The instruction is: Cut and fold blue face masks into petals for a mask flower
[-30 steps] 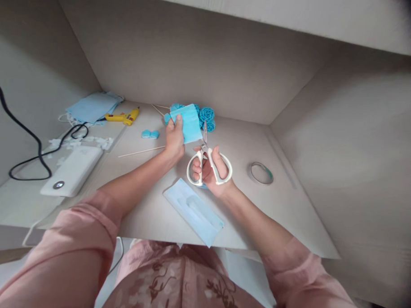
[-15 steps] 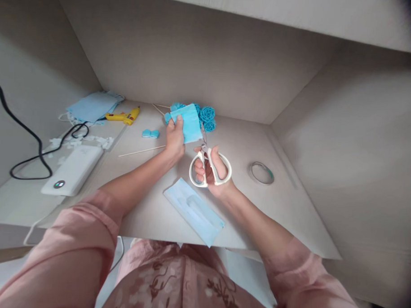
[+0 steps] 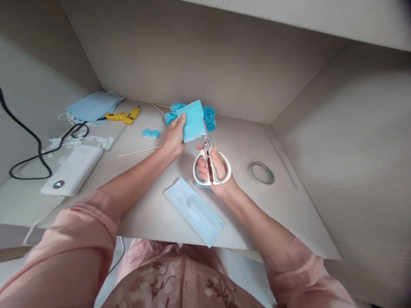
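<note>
My left hand pinches a square of blue mask fabric at its left side, thumb on top. White-handled scissors are in my right hand, with thumb and fingers through the loops. Their blades point away from me along the fabric's right edge, and the handles are nearly together. Behind the fabric lie blue rolled flowers on thin sticks, partly hidden. Nearer to me, a light blue cut mask piece lies flat on the table. A small blue folded petal piece rests left of my left hand.
A thin stick lies beside my left forearm. At the left are a yellow glue gun, a stack of masks, white scraps, a black cable and a white power bank. A tape roll lies right. Walls enclose the table.
The scissor handles have come together, closing the blades at the fabric's right edge. My left hand and the fabric have shifted slightly right and tilted. A bit of blue now shows beneath the scissor handles.
</note>
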The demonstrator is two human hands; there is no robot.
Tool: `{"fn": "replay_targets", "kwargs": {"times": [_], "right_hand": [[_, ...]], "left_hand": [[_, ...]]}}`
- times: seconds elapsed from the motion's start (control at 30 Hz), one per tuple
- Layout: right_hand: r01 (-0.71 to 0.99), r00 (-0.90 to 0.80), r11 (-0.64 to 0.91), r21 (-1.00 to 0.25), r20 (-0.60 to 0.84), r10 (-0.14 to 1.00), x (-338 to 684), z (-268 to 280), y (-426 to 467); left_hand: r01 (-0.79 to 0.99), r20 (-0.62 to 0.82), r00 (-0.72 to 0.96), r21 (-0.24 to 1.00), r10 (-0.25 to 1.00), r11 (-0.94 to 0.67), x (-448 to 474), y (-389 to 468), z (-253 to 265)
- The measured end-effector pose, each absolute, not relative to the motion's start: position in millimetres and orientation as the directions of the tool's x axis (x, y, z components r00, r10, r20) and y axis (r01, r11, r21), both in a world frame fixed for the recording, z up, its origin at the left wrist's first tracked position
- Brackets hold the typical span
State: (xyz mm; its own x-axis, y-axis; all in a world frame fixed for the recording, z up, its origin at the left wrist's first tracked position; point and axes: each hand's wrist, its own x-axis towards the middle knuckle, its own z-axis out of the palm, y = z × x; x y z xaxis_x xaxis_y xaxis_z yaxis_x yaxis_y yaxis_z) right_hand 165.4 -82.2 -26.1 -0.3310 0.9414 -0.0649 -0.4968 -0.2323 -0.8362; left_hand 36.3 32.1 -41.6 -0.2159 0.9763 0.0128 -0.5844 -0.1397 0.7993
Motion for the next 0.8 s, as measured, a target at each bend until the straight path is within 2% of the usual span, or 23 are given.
{"fn": "replay_targets", "kwargs": {"times": [0.17, 0.37, 0.6, 0.8], "right_hand": [[-0.433, -0.287, -0.163, -0.886, -0.036, 0.957, 168.6, -29.2, -80.2], [-0.231, -0.200, -0.061, -0.971, -0.014, 0.980, 170.2, -28.0, -79.8], [-0.034, -0.165, 0.006, -0.999, 0.012, 0.986, 171.2, -33.4, -71.1], [0.006, -0.166, 0.016, -1.000, 0.015, 0.986, 173.0, -39.0, -68.6]], "left_hand": [[-0.648, -0.057, -0.066, 0.762, 0.996, 0.000, 28.6, 32.4, -29.5], [-0.587, -0.086, 0.044, 0.804, 0.995, 0.096, 15.0, 34.3, -14.4], [-0.503, -0.032, -0.065, 0.864, 0.997, -0.005, -1.3, 49.2, -14.2], [-0.445, -0.029, -0.170, 0.894, 0.985, -0.051, -2.5, 49.9, -8.1]]}}
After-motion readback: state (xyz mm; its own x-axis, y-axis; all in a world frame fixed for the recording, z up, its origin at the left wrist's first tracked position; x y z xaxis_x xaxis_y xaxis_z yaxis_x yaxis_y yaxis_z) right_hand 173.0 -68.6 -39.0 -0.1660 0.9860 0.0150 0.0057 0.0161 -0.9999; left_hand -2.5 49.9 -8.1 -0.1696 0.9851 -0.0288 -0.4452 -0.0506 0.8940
